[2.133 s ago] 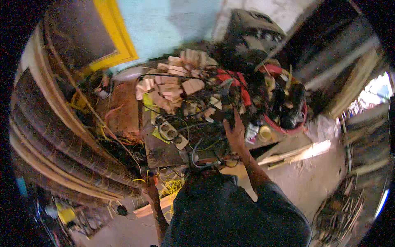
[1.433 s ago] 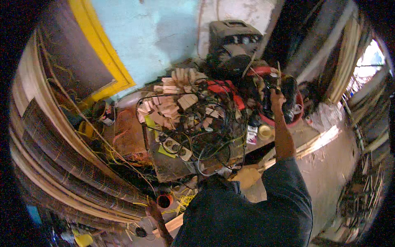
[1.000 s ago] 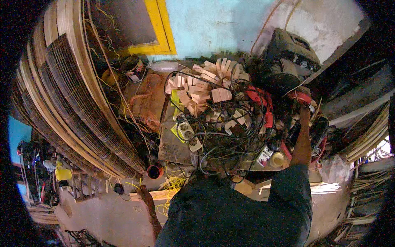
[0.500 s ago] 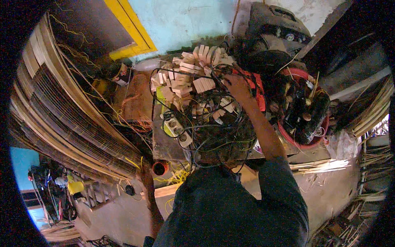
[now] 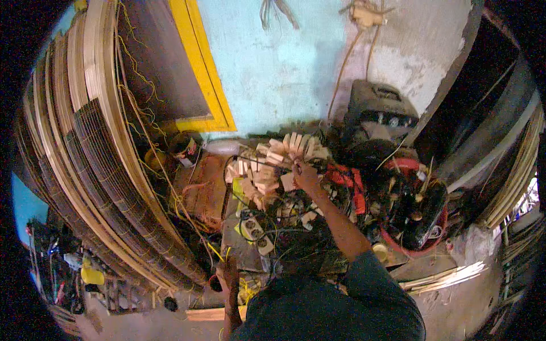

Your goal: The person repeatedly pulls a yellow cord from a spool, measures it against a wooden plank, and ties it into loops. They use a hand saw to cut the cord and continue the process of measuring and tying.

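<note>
My right hand [image 5: 307, 175] is over the pile of pale wooden blocks [image 5: 265, 175] on the worktable, fingers closed at its right side. Whatever lies between those fingertips is too small to make out. A dark cable [image 5: 263, 163] crosses the blocks and runs up to the hand. Lower left, my left hand [image 5: 228, 274] is closed around a thin yellow strip [image 5: 215, 252], whose end sticks out above the fingers. Beside that hand hangs the lower end of a large rolled slatted blind [image 5: 122, 182].
A white power strip [image 5: 257, 234] lies among tangled cables. Red material [image 5: 357, 190] sits right of the blocks, then a red tub [image 5: 392, 241] of dark items. Thin pale sticks [image 5: 446, 278] lie at the lower right. A dusty dark machine [image 5: 382, 111] stands against the wall.
The view has tilted up, showing more wall. My right hand has shifted left, from the cables beside the red material onto the blocks. My left hand still grips the yellow strip, now more upright.
</note>
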{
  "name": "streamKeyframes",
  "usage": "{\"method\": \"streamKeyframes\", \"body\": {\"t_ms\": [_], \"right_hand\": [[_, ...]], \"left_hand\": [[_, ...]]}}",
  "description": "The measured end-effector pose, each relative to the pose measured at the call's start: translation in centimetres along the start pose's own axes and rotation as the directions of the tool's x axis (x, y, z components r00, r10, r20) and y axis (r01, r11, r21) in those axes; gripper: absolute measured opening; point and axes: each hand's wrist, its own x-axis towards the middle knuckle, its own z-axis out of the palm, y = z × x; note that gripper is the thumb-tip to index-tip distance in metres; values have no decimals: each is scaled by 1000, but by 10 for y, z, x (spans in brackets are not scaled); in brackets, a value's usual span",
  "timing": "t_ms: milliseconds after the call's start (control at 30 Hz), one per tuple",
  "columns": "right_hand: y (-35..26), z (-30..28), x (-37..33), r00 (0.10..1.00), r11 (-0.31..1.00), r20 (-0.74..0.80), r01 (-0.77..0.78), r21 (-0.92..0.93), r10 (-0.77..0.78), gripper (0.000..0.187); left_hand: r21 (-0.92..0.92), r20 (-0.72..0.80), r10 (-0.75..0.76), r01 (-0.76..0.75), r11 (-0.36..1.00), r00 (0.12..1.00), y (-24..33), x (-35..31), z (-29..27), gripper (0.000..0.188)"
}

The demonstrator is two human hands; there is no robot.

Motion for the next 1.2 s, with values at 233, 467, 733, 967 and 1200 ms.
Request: {"method": "streamKeyframes", "body": {"t_ms": [233, 467, 733, 967, 1200], "right_hand": [[-83, -69, -46, 997, 967, -6, 72, 243, -73, 27], [-115, -29, -128, 896, 881, 43, 426, 206, -443, 21], [-147, -39, -133, 858, 865, 136, 473, 170, -496, 23], [-117, -41, -119, 955, 897, -54, 294, 330, -293, 19], [-136, -56, -37, 965, 656, 42, -207, 726, 258, 39]], "left_hand": [[58, -131, 290, -285, 957, 948, 198, -21, 70, 33], [96, 99, 473, -481, 871, 876, 293, 38, 108, 29], [210, 549, 200, -366, 907, 812, 324, 96, 133, 34], [-146, 445, 283, -243, 959, 850, 309, 115, 158, 23], [-135, 418, 586, -590, 796, 695, 302, 139, 192, 28]]}}
